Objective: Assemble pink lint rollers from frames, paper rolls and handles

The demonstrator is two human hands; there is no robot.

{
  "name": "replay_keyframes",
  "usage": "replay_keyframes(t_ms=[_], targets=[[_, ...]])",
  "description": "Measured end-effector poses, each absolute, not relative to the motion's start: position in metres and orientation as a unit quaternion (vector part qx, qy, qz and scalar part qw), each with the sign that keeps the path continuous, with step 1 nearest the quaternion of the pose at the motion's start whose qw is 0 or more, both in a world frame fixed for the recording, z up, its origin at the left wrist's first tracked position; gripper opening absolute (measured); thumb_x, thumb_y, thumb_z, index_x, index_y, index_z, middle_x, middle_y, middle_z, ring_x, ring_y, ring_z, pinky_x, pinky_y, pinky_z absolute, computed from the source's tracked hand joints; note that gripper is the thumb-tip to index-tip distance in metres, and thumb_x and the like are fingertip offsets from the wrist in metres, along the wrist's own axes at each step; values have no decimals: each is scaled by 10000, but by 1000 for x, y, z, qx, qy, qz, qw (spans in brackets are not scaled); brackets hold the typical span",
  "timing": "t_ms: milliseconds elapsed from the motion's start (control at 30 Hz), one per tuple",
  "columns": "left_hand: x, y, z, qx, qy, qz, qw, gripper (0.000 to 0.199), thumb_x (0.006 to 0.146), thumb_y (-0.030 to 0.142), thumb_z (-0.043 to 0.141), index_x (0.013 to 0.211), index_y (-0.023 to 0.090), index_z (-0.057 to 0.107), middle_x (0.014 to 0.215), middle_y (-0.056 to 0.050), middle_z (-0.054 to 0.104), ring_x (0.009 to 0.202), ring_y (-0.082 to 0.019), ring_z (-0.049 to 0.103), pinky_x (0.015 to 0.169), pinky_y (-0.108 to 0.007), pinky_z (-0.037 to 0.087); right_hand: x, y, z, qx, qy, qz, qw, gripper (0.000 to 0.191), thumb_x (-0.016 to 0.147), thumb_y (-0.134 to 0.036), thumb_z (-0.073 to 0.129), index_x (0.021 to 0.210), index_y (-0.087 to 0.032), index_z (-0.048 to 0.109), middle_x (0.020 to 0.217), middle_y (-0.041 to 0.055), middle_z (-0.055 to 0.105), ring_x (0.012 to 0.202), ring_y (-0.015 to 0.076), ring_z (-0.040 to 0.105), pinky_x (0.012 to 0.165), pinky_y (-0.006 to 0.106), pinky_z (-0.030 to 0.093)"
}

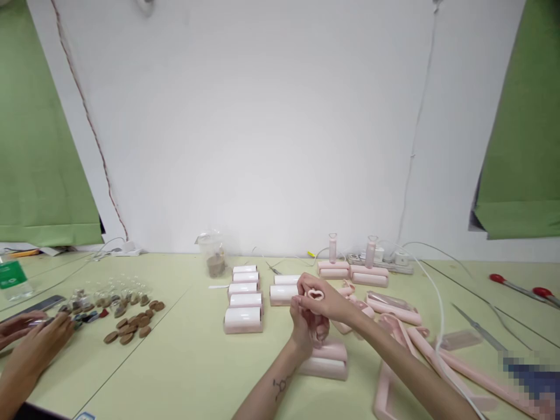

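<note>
Both hands meet above the table, right of centre. My left hand (305, 331) is closed around a pale pink part whose lower end shows beneath the fingers. Just above it, my right hand (321, 296) is closed on a pink heart-shaped loop (315, 295). Whether the loop and the lower part are one piece is hidden by the fingers. Under the hands lies a pink double-roller piece (324, 367). Left of them, white rolls with pink bases (243, 319) stand in a column, with another white roll (282, 294) close behind my hands.
Pink handles and frames (389, 373) lie at the right, near scissors (516, 286) and a white cable (440, 315). Two finished-looking rollers (370, 275) stand at the back by a power strip (405, 267). Another person's hands (39, 344) work at the left beside brown discs (131, 328).
</note>
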State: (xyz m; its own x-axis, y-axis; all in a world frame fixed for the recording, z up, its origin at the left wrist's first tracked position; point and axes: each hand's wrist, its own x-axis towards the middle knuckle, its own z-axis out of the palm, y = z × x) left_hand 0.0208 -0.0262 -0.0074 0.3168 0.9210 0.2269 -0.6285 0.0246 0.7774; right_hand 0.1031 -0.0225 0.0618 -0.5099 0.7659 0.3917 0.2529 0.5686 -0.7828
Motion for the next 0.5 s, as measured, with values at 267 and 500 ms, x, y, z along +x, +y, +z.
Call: replay_keyframes(t_ms=[267,500], targets=[[22,-24,-10,443,249,499,702,669,441,840,364,535,182,437,243,73,299,199,-61,227,251,-196,146,103,-29,58,-337,-795,430,264,247,798,-301,330,965,-274,510,812,-9,572,567,103,533,490,194,418],[21,-33,-4,421,323,491,691,494,484,677,519,538,215,352,292,113,219,256,-22,107,301,-193,38,103,-26,60,-250,-822,421,292,203,725,-178,355,704,-208,556,923,19,566,759,161,520,631,258,412]])
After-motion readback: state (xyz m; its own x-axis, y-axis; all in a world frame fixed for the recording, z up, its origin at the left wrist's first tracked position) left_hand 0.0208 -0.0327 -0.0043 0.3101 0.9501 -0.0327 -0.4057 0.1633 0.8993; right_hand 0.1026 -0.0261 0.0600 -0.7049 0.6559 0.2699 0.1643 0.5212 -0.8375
